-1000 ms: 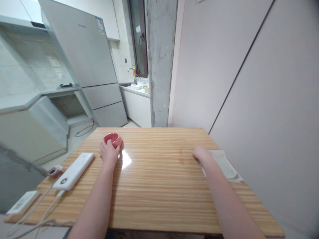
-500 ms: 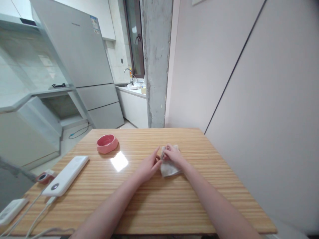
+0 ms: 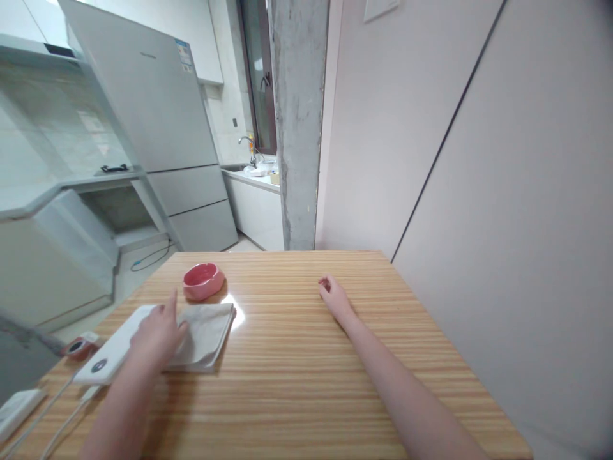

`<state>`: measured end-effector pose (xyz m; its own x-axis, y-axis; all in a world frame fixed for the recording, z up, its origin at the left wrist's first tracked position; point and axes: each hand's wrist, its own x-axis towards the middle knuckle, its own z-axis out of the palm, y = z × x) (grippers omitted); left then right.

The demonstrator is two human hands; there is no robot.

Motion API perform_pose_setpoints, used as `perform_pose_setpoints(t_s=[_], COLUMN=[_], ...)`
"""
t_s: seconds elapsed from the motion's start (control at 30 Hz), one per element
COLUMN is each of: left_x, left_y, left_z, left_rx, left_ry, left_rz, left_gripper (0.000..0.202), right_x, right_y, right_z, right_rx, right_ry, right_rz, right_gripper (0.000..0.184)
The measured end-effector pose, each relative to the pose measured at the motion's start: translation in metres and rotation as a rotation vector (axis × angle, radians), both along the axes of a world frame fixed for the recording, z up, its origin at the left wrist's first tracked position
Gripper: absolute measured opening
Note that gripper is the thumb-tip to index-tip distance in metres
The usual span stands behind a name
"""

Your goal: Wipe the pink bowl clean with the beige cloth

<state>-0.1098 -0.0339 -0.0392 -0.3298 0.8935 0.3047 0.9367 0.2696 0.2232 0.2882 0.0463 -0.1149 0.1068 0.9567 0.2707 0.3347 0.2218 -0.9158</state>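
Note:
My left hand [image 3: 160, 332] is at the left side of the table, beside a folded light grey cloth [image 3: 205, 332]. Its thumb lies over the cloth's left edge, the index finger points forward, and the remaining fingers are hidden; the hand grips the cloth there. Part of a white power bank [image 3: 108, 354] is covered by this hand and forearm. My right hand [image 3: 335, 299] rests on the tabletop right of centre, its fingers curled in loosely with nothing visible in them.
A pink bowl [image 3: 203, 282] stands just behind the cloth. At the left edge are a small red-and-white object [image 3: 80, 348], a white power strip [image 3: 19, 412] and white cables [image 3: 62, 428]. A wall [image 3: 454, 223] runs along the right of the wooden table [image 3: 287, 383].
The cloth has gone from under my right hand to the left side of the table with my left hand. My right hand stays nearly in place, now without the cloth.

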Motion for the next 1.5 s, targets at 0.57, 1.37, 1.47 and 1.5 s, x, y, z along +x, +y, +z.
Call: perform_pose_setpoints(t_s=[0.57, 1.37, 1.47, 1.5], left_x=[0.267, 0.053, 0.068, 0.078], left_y=[0.062, 0.087, 0.09, 0.09], left_z=[-0.044, -0.031, -0.026, -0.023], left_rx=[-0.069, 0.22, 0.286, 0.306], left_ry=[-0.529, -0.071, -0.089, -0.101], left_rz=[-0.735, 0.061, -0.082, -0.149], left_gripper=[0.032, 0.036, 0.025, 0.022], right_x=[-0.01, -0.007, -0.008, -0.009], right_y=[-0.015, -0.008, -0.008, -0.008], right_z=[0.017, 0.012, 0.012, 0.011], right_rx=[0.057, -0.039, -0.025, -0.014], right_ry=[-0.06, -0.116, -0.084, -0.069], right_rz=[0.236, 0.164, 0.165, 0.16], right_gripper=[0.038, 0.021, 0.022, 0.023])
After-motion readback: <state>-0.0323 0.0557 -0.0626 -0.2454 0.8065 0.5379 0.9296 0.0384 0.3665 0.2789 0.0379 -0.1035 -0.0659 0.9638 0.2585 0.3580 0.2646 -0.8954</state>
